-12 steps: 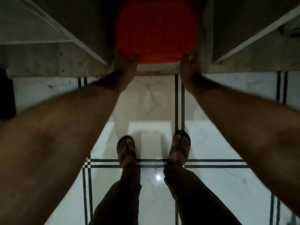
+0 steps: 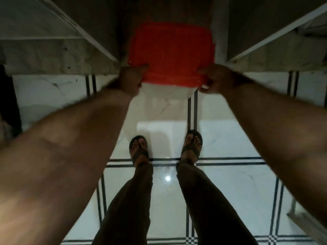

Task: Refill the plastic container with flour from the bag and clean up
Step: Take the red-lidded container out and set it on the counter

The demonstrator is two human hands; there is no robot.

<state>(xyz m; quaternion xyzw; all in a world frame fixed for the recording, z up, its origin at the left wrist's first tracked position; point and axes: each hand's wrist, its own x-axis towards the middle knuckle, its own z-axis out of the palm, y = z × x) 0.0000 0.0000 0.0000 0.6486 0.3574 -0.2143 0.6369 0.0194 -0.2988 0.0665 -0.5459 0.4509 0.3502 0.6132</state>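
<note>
Your left hand (image 2: 131, 80) and right hand (image 2: 215, 79) each grasp near corner of red-lidded plastic container (image 2: 170, 53), half past shelf edge (image 2: 58, 67) between cabinet doors. Likely fetching step. Next: support base, lift level.

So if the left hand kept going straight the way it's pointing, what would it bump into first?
Probably the red lid of the container it already grips: the left hand points forward into the dark cupboard opening. Beyond that, depth is too unclear to tell.
</note>
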